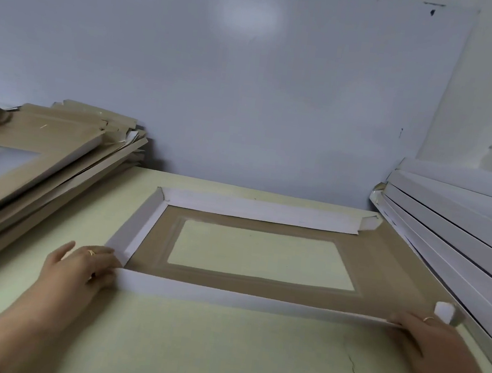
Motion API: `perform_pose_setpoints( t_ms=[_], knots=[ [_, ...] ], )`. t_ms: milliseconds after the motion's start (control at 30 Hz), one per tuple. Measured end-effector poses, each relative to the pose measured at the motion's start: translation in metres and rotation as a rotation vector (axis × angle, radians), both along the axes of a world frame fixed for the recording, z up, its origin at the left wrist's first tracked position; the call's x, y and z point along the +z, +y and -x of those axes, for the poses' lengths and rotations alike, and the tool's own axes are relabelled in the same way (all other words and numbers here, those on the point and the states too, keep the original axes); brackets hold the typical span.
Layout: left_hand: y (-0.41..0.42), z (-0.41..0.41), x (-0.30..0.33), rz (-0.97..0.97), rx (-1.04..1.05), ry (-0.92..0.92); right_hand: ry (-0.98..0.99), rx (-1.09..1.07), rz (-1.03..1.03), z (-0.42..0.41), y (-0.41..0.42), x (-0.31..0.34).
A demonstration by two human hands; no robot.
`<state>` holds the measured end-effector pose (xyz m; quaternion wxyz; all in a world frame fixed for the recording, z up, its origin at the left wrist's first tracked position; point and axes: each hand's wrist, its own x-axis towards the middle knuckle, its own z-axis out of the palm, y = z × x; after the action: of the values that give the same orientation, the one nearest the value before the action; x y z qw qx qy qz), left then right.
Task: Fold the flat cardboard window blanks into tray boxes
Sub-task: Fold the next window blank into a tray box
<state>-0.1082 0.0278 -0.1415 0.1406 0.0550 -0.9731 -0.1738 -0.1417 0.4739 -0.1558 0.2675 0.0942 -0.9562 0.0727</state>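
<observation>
Pale tabletop point(219, 352) lay nearest, where I watched my left hand point(81, 272) and right hand point(433, 336), fingers flat, pressing opposite ends of the blank's point(382, 269) near flap point(241, 299), running left-right, blank beyond them.

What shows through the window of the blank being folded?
Through the blank window only bare pale yellow table shows. Whatever lies under the brown border is covered. Left hand and right hand press the near flap.
</observation>
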Motion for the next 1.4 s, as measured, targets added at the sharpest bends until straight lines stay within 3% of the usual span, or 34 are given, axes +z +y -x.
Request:
perform_pose_setpoints(
  t_ms=[167,433,567,867,1200,1333,1400],
  knots=[
    [0.033,-0.003,-0.007,0.12,-0.027,0.192,-0.041,-0.012,-0.07,-0.006,-0.019,-0.003],
    [0.141,-0.011,-0.011,0.055,-0.653,0.191,0.059,0.386,-0.029,-0.034,-0.137,0.003],
    [0.137,-0.007,-0.015,0.204,-0.58,0.156,-0.018,0.487,-0.145,-0.042,-0.136,0.007],
    [0.088,0.021,-0.011,0.014,-0.508,0.09,-0.13,0.527,-0.242,-0.033,-0.078,0.021],
    [0.06,0.02,-0.01,-0.353,-0.25,0.054,0.295,0.49,-0.326,-0.033,-0.117,-0.006],
    [0.076,0.0,0.01,-0.181,-0.289,0.231,0.31,0.432,-0.349,-0.036,-0.134,-0.011],
    [0.098,-0.015,0.024,-0.119,-0.451,0.264,0.226,0.412,-0.349,-0.035,-0.137,-0.012]
  ],
)
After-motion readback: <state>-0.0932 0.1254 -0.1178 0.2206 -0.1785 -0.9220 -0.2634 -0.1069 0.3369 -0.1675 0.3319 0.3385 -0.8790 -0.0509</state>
